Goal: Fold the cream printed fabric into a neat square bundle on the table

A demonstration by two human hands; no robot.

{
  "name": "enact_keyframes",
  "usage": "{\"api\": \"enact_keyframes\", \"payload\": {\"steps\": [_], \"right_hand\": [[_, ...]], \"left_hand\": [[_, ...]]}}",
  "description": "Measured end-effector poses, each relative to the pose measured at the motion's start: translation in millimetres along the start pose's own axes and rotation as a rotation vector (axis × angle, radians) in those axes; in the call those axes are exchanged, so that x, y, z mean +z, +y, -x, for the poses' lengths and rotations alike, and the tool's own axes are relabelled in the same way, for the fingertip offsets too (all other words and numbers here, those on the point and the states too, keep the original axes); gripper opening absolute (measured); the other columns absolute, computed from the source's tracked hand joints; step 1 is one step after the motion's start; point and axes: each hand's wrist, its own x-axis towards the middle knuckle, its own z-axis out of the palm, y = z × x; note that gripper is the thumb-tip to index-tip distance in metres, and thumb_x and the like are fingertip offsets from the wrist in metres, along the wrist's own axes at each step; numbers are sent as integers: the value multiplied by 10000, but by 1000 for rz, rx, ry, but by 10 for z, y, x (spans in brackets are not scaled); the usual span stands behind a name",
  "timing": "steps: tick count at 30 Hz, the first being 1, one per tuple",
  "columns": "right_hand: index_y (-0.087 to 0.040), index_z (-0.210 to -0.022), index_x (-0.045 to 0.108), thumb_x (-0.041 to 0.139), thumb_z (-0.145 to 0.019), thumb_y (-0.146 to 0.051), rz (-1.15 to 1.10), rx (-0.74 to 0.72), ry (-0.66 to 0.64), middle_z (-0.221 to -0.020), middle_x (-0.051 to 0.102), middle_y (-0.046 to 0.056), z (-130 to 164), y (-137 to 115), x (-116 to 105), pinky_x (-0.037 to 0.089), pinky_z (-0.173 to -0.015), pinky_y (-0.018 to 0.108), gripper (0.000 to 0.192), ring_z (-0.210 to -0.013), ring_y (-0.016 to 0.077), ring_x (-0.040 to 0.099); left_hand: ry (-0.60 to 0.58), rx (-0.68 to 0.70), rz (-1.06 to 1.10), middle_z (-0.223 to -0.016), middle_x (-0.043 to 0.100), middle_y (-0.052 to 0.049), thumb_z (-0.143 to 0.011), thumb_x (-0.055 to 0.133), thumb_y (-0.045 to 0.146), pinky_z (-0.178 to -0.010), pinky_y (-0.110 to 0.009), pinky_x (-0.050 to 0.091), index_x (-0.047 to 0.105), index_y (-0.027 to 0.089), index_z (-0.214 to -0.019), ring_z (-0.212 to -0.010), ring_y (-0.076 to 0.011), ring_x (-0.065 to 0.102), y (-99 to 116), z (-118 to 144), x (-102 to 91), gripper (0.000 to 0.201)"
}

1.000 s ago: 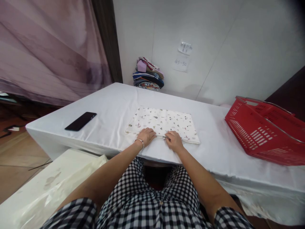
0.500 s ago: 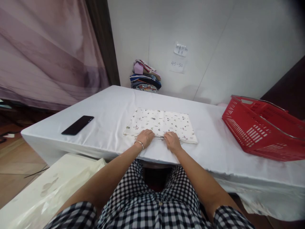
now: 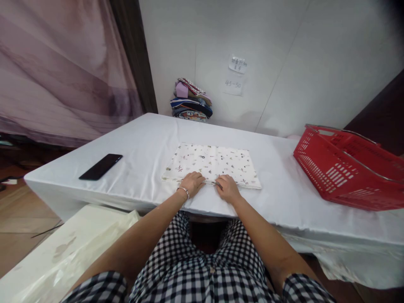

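A folded white cloth (image 3: 208, 160) with small printed figures lies flat on the table, its layers showing along the near edge. My left hand (image 3: 193, 182) is at that near edge, left of the middle, fingers closed over the layers; a bracelet circles its wrist. A short gap to the right, my right hand (image 3: 227, 187) pinches the same edge with curled fingers. My palms hide part of the cloth's front, and the thumbs show only in part.
The table (image 3: 142, 139) has a white cover. On its left lies a black phone (image 3: 101, 166), on its right stands a red plastic basket (image 3: 344, 172). Folded fabrics (image 3: 191, 103) are stacked by the wall at the back. A pale box (image 3: 72, 240) stands lower left.
My right hand has shifted very slightly left and its fingers are a little more curled at the cloth's edge. The cloth stays in place; the view has tilted slightly.
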Motion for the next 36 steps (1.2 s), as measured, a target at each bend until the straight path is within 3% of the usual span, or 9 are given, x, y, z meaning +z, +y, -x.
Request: {"api": "enact_keyframes", "payload": {"steps": [11,18,25,36], "right_hand": [[-186,-976,613,457,-836,-155,3,-18,11,-960,589,77,1,31,26,379,-785,347,212,-900,214,482],[-190,-1037,595,477,-806,-133,-15,-14,5,-1013,599,78,67,71,-30,383,-816,344,265,-932,213,495],[-212,-1039,603,484,-790,-166,27,155,82,-1022,612,66,330,306,-187,379,-841,365,280,-962,220,505],[-212,-1007,614,462,-828,-193,27,163,87,-990,614,59,305,292,-192,376,-825,348,236,-932,211,503]], "left_hand": [[5,64,12,-1041,583,-65,-851,513,355,-815,-352,389,567,218,-1096,-973,-214,500,114,-80,-13,285],[-5,39,24,-965,592,-68,-878,464,269,-793,-352,400,616,202,-965,-933,-208,510,173,-152,38,188],[13,45,64,-964,586,-62,-888,442,298,-794,-352,400,612,210,-973,-917,-197,511,145,-136,59,209],[-10,9,53,-982,599,-51,-886,451,300,-789,-344,387,613,208,-967,-911,-202,505,140,-165,78,204]]}}
